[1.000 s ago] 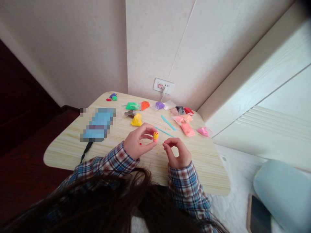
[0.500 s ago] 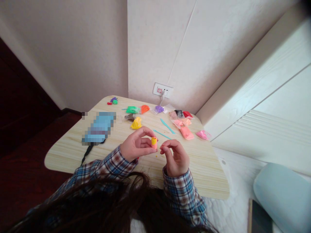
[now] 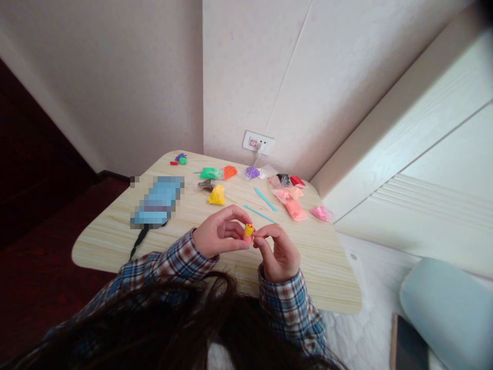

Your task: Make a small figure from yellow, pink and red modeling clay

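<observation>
Between the thumb and fingers of my left hand (image 3: 219, 232) is a small clay figure (image 3: 248, 232), yellow on top with red bits and pink below. My right hand (image 3: 280, 251) is closed in a pinch close to the figure's right side. Whatever sits between its fingertips is too small to make out. Beyond my hands, a thin blue modelling tool (image 3: 259, 213) and a wider blue clay knife (image 3: 265, 199) lie on the wooden table (image 3: 127, 252).
Bags of yellow clay (image 3: 216, 195), green clay (image 3: 211, 173), purple clay (image 3: 252, 172) and coral clay (image 3: 295, 209) lie toward the back. Small purple, green and red clay pieces (image 3: 182, 160) sit at the far left corner. A blurred-out blue item (image 3: 157, 200) with a black strap lies left.
The clay figure has shifted slightly right and tilted in my left hand. My right fingertips are now closer to it, nearly meeting its side.
</observation>
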The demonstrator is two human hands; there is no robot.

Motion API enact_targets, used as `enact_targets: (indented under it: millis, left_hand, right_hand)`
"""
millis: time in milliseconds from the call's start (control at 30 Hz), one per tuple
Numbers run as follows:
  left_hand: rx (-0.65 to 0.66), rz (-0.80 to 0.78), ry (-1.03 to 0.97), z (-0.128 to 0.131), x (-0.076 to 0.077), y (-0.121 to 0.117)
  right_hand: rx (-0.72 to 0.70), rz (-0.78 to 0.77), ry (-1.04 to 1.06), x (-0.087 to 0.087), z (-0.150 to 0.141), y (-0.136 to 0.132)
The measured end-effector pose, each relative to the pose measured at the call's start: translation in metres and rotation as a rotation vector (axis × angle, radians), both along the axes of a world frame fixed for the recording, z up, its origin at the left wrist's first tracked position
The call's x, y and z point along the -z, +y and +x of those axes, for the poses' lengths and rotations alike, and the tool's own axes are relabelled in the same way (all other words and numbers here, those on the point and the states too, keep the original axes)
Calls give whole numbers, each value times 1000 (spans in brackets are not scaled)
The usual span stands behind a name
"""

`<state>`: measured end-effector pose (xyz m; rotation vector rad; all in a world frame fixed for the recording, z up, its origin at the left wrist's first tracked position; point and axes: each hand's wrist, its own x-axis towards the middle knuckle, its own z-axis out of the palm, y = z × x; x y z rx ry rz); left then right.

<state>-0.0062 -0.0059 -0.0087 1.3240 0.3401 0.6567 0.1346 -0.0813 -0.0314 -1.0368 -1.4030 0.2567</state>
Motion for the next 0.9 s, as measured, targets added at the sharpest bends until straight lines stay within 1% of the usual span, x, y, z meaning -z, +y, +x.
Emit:
enact_targets:
  millis: [133, 233, 400, 767, 900]
  left_hand:
    - [44, -17, 31, -1, 1, 0]
    - [87, -35, 31, -1, 3, 0]
    - [122, -60, 5, -1, 3, 0]
    - [137, -63, -12, -2, 2, 0]
    - [147, -69, -18, -2, 2, 0]
  right_hand:
    - [-66, 84, -56, 2, 4, 1]
    - [-80, 107, -69, 0, 5, 1]
    - [-136, 100, -84, -3, 5, 1]
    - [-206, 114, -10, -2, 7, 2]
    - [-259, 84, 20, -4, 7, 3]
